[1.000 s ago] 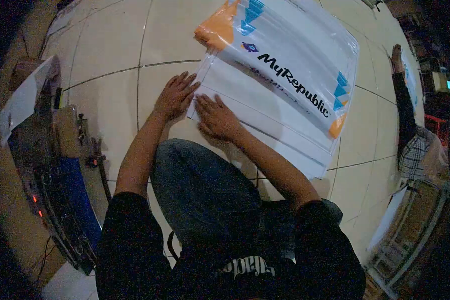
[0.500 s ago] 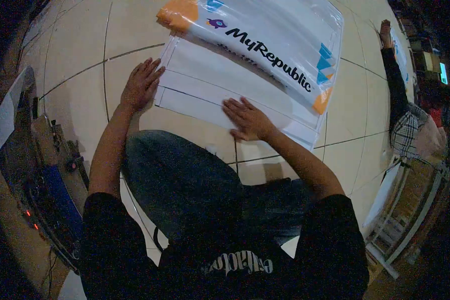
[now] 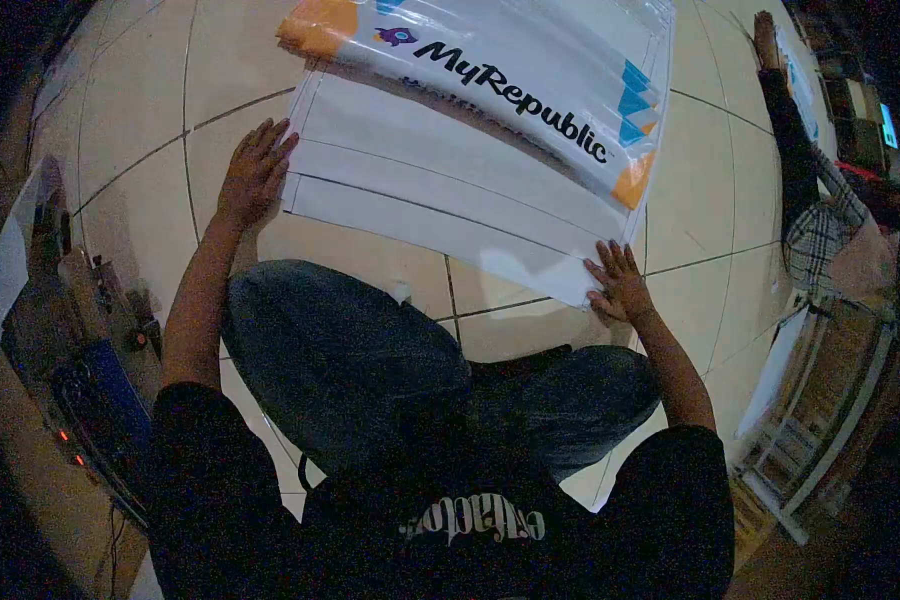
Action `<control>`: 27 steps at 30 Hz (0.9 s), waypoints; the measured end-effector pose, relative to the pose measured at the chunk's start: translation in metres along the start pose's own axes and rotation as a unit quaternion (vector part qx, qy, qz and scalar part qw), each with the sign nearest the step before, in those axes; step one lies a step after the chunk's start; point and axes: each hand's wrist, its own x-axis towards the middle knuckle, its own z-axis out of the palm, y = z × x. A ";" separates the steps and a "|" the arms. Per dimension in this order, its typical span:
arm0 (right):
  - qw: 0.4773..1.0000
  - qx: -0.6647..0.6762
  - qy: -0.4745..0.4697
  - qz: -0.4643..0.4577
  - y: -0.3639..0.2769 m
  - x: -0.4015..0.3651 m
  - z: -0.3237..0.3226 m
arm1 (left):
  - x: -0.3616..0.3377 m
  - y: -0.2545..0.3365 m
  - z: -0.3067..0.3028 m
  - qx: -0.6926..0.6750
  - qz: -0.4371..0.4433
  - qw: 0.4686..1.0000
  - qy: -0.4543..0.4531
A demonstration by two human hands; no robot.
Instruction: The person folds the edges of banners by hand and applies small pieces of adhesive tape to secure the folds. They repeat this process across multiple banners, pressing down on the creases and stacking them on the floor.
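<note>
A large white printed banner [image 3: 420, 160] lies on the tiled floor before my crossed legs. Its far part is folded or rolled over and shows "MyRepublic" lettering, a small rocket logo and orange and blue patches. The near part is plain white, with thin straight lines running along it. My left hand [image 3: 255, 175] rests with fingers extended at the banner's left edge. At the near right corner, my right hand [image 3: 622, 283] lies with its fingers spread on the edge. Neither hand is closed round anything.
Pale floor tiles [image 3: 240, 60] surround the banner. At the right, another person's hand [image 3: 766, 42] and dark sleeve reach along a second printed sheet [image 3: 798, 85]. A rack-like frame [image 3: 820, 400] stands lower right. Dark equipment with a blue panel [image 3: 115, 390] stands at my left.
My right hand has moved right, from the middle of the banner's near strip to its near right corner. My left hand stays at the left edge. The whole view has shifted slightly.
</note>
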 end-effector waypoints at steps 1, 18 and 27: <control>1.000 0.010 -0.010 0.021 0.005 -0.007 0.003 | 0.001 0.001 -0.003 -0.005 0.000 1.000 0.001; 0.949 0.168 0.138 0.229 -0.016 0.000 0.001 | 0.045 0.103 -0.030 0.122 -0.212 0.958 -0.151; 0.808 0.234 0.152 0.519 -0.056 0.047 -0.016 | 0.073 0.129 -0.031 -0.029 -0.442 0.866 -0.230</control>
